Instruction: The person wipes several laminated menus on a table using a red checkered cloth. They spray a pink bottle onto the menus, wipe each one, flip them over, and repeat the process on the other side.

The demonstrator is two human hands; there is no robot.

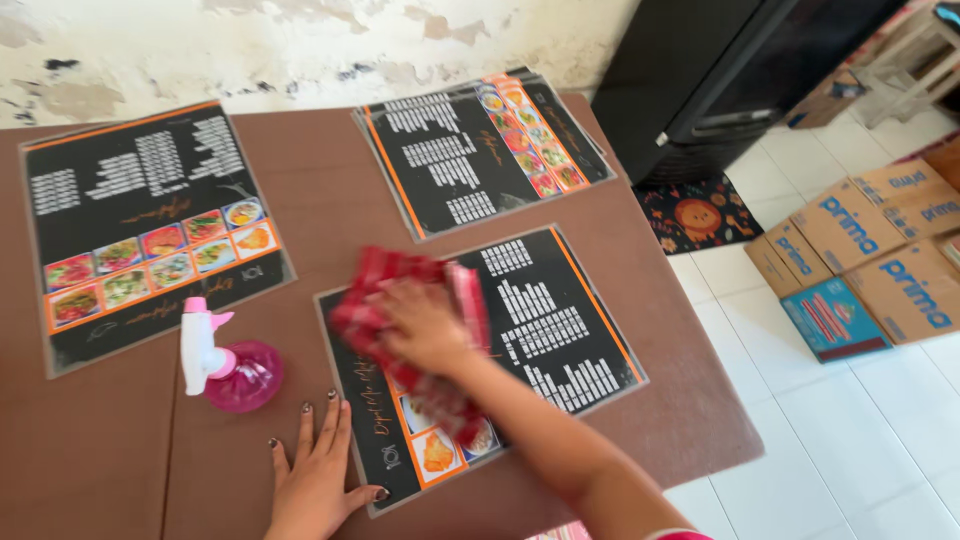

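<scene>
**Wiping a laminated menu on a brown table**

A view from above of a person's two bare hands at work on a brown table (320, 190). The right hand (425, 325) lies flat and pressed down on a red checked cloth (400, 300), fingers spread over the bunched fabric and bearing on it from above without closing around it. The cloth sits on the left and middle part of a black laminated menu (560, 330) with orange edging, white columns of print and small food photos along its near edge. The hand and cloth are blurred, so the exact fold of the cloth cannot be told. The left hand (318, 470) is open, palm down, fingers splayed, resting on the table with the thumb touching the menu's near left edge, holding nothing.

Just beside the left hand, further from the person, stands a pink spray bottle (232, 368) with a white trigger head. A second menu (150, 225) lies alone at the far left, and a small stack of menus (480, 150) lies at the far right near the wall.

Judging from this, the wiping is partway through: one menu is under the cloth, with its right half uncovered, and whether the other menus are already wiped cannot be seen

To the right, on white floor tiles, stand cardboard boxes (870, 260) and a black cabinet (720, 80)
</scene>
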